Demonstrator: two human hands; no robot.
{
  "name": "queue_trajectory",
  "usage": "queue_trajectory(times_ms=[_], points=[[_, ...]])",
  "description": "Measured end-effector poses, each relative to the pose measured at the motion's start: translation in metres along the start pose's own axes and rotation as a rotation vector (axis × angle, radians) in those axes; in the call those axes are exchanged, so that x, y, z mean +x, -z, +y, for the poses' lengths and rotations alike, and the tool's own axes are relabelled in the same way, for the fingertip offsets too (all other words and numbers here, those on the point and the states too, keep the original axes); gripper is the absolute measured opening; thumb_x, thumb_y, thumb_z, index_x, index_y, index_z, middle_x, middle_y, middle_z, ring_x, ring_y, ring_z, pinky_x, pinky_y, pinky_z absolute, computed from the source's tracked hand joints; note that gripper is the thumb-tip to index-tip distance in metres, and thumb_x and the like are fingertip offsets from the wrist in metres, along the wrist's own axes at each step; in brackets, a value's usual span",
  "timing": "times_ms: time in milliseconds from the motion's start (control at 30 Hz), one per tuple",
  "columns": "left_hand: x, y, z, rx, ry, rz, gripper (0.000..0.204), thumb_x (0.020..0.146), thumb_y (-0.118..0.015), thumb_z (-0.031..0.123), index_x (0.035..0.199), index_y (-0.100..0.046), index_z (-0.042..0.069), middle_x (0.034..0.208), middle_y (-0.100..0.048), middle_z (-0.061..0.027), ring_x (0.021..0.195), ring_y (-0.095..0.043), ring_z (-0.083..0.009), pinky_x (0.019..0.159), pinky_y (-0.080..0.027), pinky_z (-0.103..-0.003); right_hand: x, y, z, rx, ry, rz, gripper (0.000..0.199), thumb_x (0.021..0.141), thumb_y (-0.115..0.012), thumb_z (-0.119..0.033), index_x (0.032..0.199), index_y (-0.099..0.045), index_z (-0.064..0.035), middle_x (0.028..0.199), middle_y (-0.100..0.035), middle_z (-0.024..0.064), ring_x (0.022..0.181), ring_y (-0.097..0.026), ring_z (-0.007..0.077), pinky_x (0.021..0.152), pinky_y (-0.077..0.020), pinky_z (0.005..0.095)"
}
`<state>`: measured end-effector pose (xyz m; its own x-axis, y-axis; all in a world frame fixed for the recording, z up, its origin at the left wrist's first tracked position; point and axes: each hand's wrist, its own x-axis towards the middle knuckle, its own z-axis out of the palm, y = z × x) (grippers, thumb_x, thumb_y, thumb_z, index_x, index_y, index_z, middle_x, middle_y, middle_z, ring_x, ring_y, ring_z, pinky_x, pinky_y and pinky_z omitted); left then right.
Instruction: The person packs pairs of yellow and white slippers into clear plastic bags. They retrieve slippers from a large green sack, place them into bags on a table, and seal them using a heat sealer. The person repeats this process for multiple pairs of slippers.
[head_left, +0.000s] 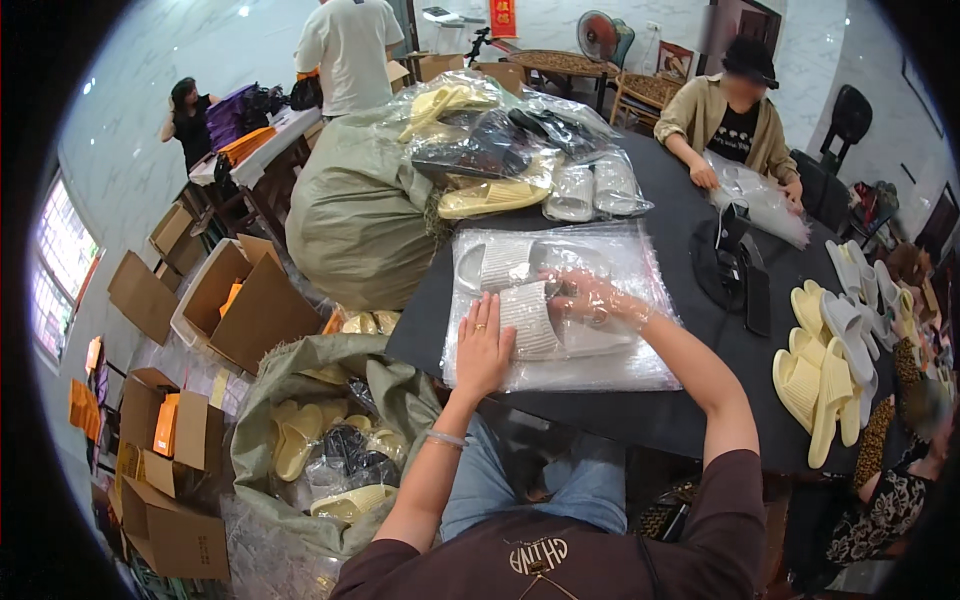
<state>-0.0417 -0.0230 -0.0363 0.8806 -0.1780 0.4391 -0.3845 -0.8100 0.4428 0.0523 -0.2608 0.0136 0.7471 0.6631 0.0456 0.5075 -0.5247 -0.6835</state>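
A pair of pale grey ribbed slippers [532, 318] lies on a stack of clear plastic bags [625, 372] at the table's near edge. My left hand [485, 345] lies flat against the near slipper's left side, fingers stretched out and holding nothing. From the right, my right hand [598, 300] reaches in with clear film over its back and wrist, seemingly inside a bag. Its bent fingers grip the slippers near their foot openings; the fingertips are partly hidden by the shiny film.
Bagged slippers [500, 195] pile up beyond, beside a bulging green sack [350, 215]. An open sack [255, 440] of slippers stands at lower left, near cardboard boxes [175, 530]. Loose slippers [822, 385] and a black stand [728, 255] are rightward. A co-worker [735, 120] handles plastic bags opposite.
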Motion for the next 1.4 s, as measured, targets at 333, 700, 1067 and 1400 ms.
queue_trajectory(times_ms=[333,700,1067,1400], points=[[-0.001,-0.005,-0.002,-0.004,0.017,-0.002,0.058,0.095,-0.034,0.039,0.141,-0.026,0.004,0.145,-0.027,-0.0168,0.134,-0.023,-0.0339,0.108,-0.018,-0.046,0.035,-0.029,0.018,-0.394,0.004,0.217,0.041,0.068,-0.056,-0.005,0.109,-0.058,-0.0069,0.102,-0.06,0.0194,0.101,-0.054,0.0368,0.086,-0.043,0.0427],[0.003,-0.011,0.005,0.171,0.063,-0.048,0.08,0.082,-0.049,0.059,0.135,-0.038,0.0,0.141,-0.024,-0.0309,0.134,-0.022,-0.0394,0.109,-0.016,-0.044,-0.077,0.054,0.053,-0.468,-0.24,0.347,0.031,0.073,-0.058,-0.012,0.104,-0.063,-0.01,0.104,-0.063,0.0113,0.101,-0.054,0.0335,0.088,-0.0395,0.0392],[0.001,-0.004,0.01,0.175,0.026,-0.043,0.096,0.068,-0.056,0.071,0.133,-0.041,0.002,0.139,-0.025,-0.0337,0.133,-0.021,-0.0428,0.108,-0.016,-0.046,-0.158,0.156,-0.075,-1.144,-0.421,1.048,0.033,0.066,-0.055,-0.001,0.097,-0.063,-0.0024,0.101,-0.062,0.0125,0.099,-0.053,0.029,0.083,-0.0381,0.0408],[0.001,-0.007,0.002,0.25,-0.002,-0.121,0.078,0.067,-0.061,0.057,0.123,-0.052,0.004,0.138,-0.03,-0.0307,0.132,-0.023,-0.042,0.108,-0.018,-0.045,-0.016,-0.009,-0.099,-0.472,-0.319,0.666,0.02,0.072,-0.056,-0.008,0.091,-0.058,-0.002,0.096,-0.06,0.0153,0.097,-0.055,0.0319,0.082,-0.0458,0.0439]])
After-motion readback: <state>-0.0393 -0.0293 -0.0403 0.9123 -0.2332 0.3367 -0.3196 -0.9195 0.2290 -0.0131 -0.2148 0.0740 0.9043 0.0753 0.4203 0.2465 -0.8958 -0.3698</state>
